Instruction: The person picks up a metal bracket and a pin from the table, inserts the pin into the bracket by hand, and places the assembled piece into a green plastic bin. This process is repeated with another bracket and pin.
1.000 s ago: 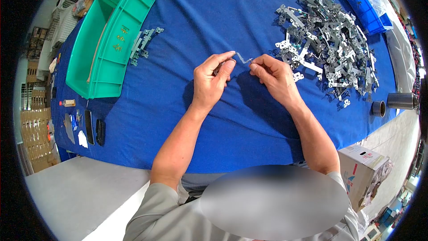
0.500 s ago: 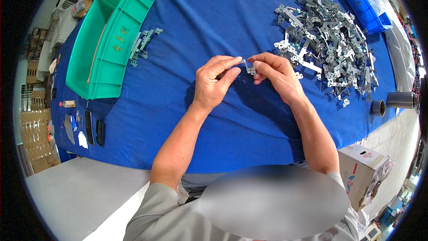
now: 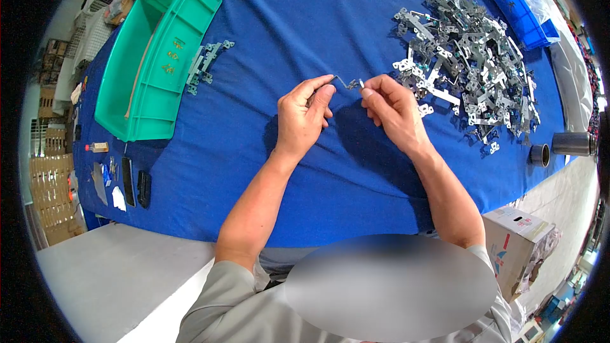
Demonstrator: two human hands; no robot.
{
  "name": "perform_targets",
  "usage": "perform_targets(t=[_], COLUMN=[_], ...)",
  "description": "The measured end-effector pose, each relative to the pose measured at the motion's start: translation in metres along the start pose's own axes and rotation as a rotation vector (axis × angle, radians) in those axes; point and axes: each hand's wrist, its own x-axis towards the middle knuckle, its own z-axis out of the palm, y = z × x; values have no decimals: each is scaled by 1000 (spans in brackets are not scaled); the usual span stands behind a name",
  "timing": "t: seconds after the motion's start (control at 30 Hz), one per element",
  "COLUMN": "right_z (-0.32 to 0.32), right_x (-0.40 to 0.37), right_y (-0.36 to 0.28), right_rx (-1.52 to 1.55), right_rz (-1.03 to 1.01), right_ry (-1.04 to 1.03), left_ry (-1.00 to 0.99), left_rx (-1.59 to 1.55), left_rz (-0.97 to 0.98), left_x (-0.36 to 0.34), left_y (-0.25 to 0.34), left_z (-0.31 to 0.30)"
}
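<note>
Between my two hands, above the blue cloth, is a small bent metal bracket. My left hand pinches its left end between thumb and fingertips. The right end is gripped by the thumb and index finger of my right hand. My fingers cover both ends of the part. To the right of my right hand lies a large heap of similar metal brackets. A few more brackets lie in a small group beside the green bin, left of my left hand.
A green plastic bin stands at the left on the blue cloth. A blue crate sits behind the heap. Two metal cylinders are at the right edge. A phone and small items lie front left. A cardboard box stands lower right.
The bracket between my hands has been turned, showing a slanted arm and its holed end differently. My left fingertips have shifted slightly left, and my right ones slightly right.
</note>
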Motion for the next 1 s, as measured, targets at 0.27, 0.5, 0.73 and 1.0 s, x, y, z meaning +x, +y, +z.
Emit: perform_targets(t=[0.27,0.5,0.73,1.0], right_z=[3,2,4,3], right_x=[0,0,-1,0], right_y=[-1,-2,-1,4], right_rx=[-83,-90,-92,-155], right_rz=[-27,-17,-45,-47], right_ry=[-35,-34,-14,-4], left_ry=[2,0,0,30], left_rx=[-49,-83,-21,0], left_rz=[-32,-54,-31,-6], left_x=[0,0,-1,-1], left_y=[1,3,2,7], left_z=[0,0,1,2])
